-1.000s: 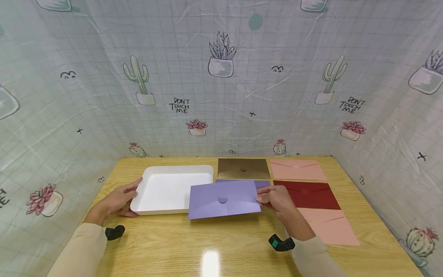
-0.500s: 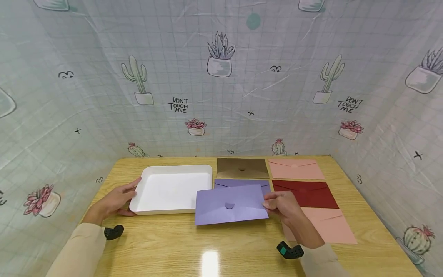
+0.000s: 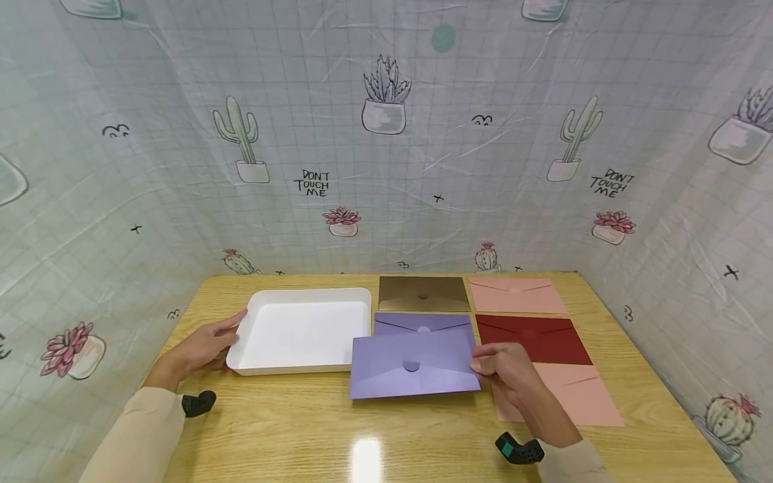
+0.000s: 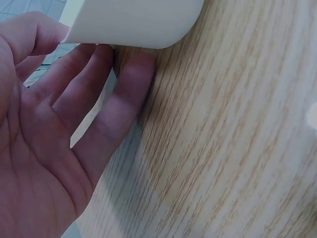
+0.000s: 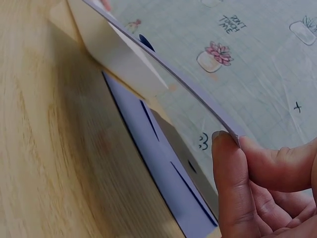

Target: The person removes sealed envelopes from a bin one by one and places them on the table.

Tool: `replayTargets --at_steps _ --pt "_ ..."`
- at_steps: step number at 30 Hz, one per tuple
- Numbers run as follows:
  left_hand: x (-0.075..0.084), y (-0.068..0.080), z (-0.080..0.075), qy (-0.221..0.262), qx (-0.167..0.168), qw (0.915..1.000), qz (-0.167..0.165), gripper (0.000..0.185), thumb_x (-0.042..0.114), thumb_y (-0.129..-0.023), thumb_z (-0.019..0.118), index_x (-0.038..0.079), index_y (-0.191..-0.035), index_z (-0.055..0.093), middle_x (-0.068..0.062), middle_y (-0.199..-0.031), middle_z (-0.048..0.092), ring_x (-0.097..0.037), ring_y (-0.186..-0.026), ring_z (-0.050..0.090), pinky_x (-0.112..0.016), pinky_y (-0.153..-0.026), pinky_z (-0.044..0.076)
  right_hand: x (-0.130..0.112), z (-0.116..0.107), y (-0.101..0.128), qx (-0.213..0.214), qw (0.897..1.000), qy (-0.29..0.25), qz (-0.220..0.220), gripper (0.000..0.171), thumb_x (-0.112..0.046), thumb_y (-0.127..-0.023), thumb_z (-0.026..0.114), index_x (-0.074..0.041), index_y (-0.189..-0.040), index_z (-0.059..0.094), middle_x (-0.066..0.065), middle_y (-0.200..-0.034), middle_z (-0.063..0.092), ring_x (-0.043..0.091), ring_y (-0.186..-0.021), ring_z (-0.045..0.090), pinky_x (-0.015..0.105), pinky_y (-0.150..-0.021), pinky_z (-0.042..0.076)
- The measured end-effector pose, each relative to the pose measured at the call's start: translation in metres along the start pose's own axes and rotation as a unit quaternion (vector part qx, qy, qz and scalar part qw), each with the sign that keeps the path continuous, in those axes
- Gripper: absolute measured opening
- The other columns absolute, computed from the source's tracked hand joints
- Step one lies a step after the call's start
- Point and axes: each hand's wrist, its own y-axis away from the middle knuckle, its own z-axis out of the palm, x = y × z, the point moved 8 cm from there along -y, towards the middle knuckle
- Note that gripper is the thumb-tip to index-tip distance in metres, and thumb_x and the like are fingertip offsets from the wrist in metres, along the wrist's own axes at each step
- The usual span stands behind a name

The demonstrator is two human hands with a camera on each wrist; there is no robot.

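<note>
My right hand [image 3: 510,371] pinches a purple envelope [image 3: 413,369] by its right edge between thumb and fingers. In the right wrist view this envelope appears edge-on, raised above the wooden table [image 5: 39,129]. A second purple envelope [image 3: 423,320] lies flat behind it, partly covered in the head view. My left hand [image 3: 205,345] holds the left side of a shallow white tray [image 3: 304,332], which has nothing in it. In the left wrist view the thumb is at the tray's rim and the other fingers reach below its wall [image 4: 133,25].
Behind the purple envelopes lies a bronze envelope [image 3: 423,294]. On the right are a pink envelope [image 3: 516,296] at the back, a dark red envelope [image 3: 534,337] and a larger pink envelope [image 3: 574,396] in front. A patterned cloth [image 3: 386,181] encloses the table's back and sides.
My right hand has moved right and toward me with the purple envelope, uncovering more of the second purple envelope and of the tray. The left hand and tray have stayed in place.
</note>
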Motion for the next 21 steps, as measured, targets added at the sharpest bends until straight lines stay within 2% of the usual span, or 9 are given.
replayTargets --at_steps 7,21 --pt "-0.001 -0.002 -0.001 -0.007 -0.001 1.0 0.003 0.068 0.026 -0.112 0.045 0.029 -0.167 0.005 -0.033 -0.171 0.002 -0.039 -0.134 0.053 -0.034 -0.087 0.058 0.005 -0.017 0.007 0.017 1.0 0.006 0.011 0.027 0.011 -0.088 0.068 0.016 -0.114 0.068 0.002 -0.078 0.073 0.011 -0.069 0.067 0.022 -0.065 0.06" --pt "0.0 -0.001 0.001 0.007 -0.008 0.9999 0.007 0.069 0.025 -0.113 0.044 0.028 -0.167 0.003 -0.033 -0.171 0.002 -0.031 -0.127 0.059 -0.033 -0.087 0.06 0.018 -0.041 0.017 -0.006 0.999 -0.023 0.03 0.016 0.01 -0.09 0.067 0.004 -0.104 0.074 0.001 -0.077 0.073 0.01 -0.068 0.068 0.021 -0.064 0.059"
